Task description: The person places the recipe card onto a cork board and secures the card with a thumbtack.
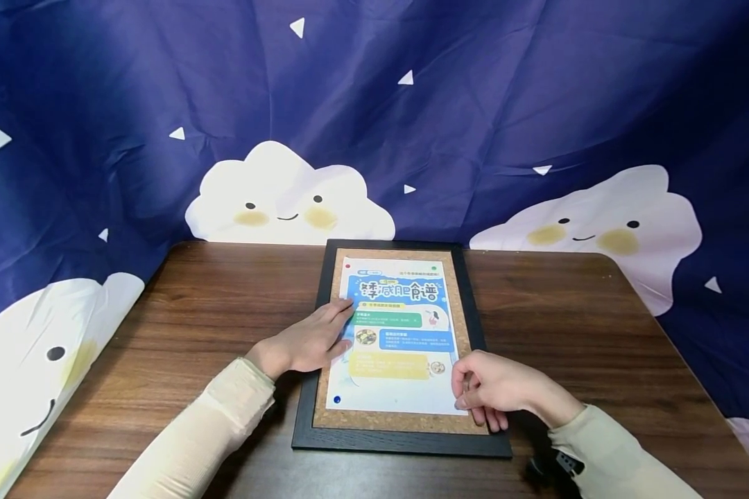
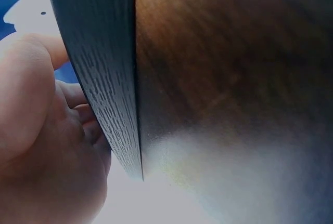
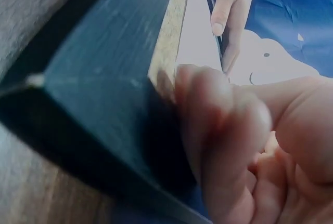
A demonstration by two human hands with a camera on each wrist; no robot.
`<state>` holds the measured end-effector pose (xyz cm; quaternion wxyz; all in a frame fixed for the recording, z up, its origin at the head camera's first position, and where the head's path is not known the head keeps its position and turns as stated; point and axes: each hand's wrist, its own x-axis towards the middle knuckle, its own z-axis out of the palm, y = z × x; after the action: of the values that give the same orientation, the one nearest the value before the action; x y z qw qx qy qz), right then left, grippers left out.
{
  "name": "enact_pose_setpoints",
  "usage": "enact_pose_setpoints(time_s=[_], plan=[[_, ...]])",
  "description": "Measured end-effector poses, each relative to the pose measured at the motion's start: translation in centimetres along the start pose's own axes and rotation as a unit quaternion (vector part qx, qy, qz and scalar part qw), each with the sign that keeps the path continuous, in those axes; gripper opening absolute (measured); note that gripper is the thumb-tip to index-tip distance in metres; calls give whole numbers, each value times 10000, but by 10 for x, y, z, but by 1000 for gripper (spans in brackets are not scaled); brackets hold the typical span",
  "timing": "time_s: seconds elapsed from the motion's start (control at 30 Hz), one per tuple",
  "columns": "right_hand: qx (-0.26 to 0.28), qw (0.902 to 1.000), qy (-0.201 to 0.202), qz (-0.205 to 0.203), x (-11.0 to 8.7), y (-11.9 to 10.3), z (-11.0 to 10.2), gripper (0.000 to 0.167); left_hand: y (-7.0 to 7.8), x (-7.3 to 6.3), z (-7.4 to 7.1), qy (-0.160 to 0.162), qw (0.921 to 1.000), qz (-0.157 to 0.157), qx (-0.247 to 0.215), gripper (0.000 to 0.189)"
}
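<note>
A printed paper sheet with a blue title area and coloured text boxes lies on a cork board with a black frame. My left hand reaches over the frame's left side, its extended fingers resting on the sheet's left edge; the left wrist view shows this hand beside the frame edge. Over the sheet's lower right corner, my right hand has its thumb and index fingertips together. Curled fingers show near the frame's corner in the right wrist view. Whatever lies between these fingertips is hidden.
A red pin, a green pin and a blue pin sit at the sheet's other corners. The board lies on a brown wooden table. Behind it hangs a blue curtain with clouds and triangles.
</note>
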<state>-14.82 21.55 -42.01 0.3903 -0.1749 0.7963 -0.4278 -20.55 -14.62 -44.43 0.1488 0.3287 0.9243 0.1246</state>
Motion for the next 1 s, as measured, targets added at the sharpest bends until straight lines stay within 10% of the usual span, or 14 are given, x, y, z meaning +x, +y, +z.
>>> enact_pose_setpoints(time_s=[0.63, 0.83, 1.0], plan=[[-16, 9875, 1281, -923, -26, 33, 4, 13, 3, 2, 1, 45, 10000, -5, 27, 72], [-144, 9649, 2362, -1137, -29, 29, 3, 13, 3, -2, -2, 436, 9983, 224, 320, 63], [-638, 9336, 3274, -1311, -27, 21, 2, 12, 5, -10, -8, 1367, 9877, 317, 684, 45]])
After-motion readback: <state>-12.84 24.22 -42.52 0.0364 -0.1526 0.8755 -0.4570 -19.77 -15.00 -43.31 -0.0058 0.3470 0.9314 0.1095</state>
